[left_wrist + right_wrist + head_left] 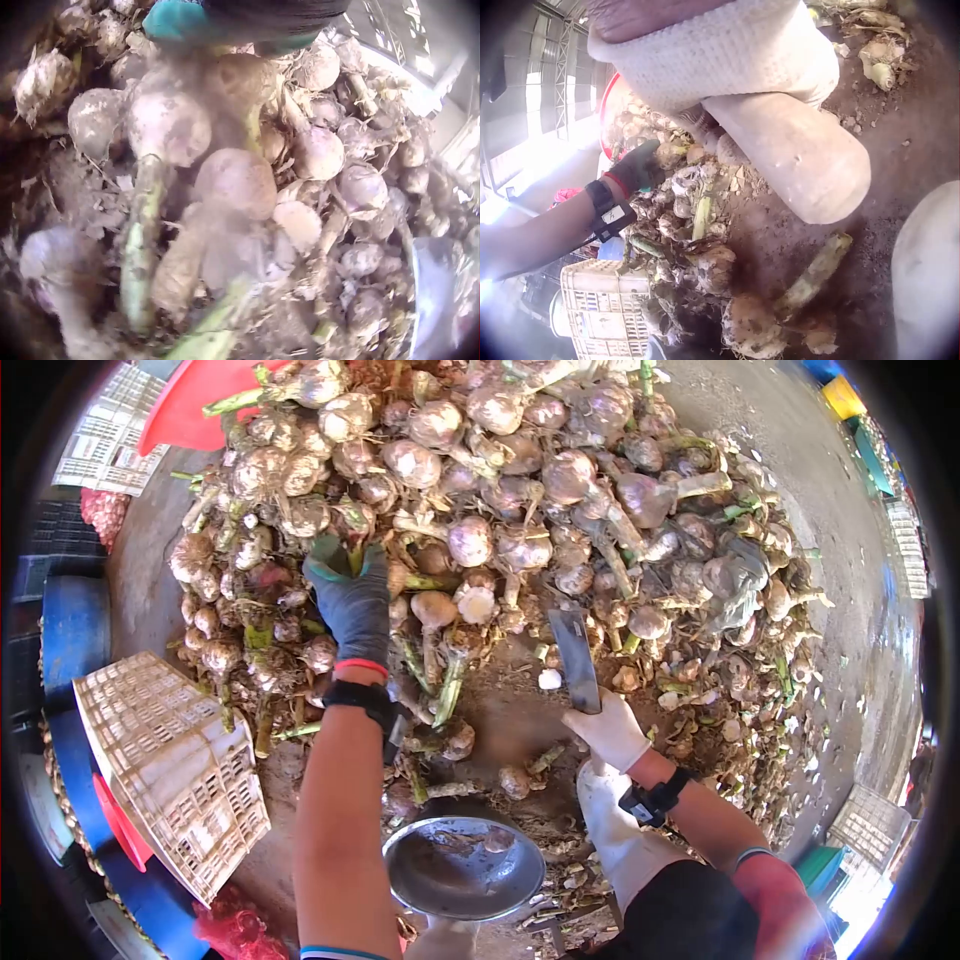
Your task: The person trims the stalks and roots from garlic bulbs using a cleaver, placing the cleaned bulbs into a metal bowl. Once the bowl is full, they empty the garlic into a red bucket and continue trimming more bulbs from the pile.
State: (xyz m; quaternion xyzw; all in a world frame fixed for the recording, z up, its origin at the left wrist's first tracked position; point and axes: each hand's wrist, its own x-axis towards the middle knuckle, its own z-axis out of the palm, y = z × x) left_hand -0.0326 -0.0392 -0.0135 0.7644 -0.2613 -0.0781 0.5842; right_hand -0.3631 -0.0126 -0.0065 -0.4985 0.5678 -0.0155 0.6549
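In the head view, my left hand (352,610), in a grey-green glove, reaches into a heap of garlic bulbs (470,542). Its fingertips are spread around a green garlic stem (355,556); whether they touch it is unclear. The left wrist view has the glove (255,19) at the top, above blurred bulbs (236,184). My white-gloved right hand (608,732) grips a knife, its broad blade (573,650) pointing up toward the heap. In the right wrist view the glove (780,142) fills the upper middle and hides the knife.
A metal bowl (465,905) with a bulb inside stands near the body. At the left are a tilted white crate (175,760) and a blue barrel (76,630). A red basin (195,405) lies at upper left. Loose bulbs (514,782) lie between the arms.
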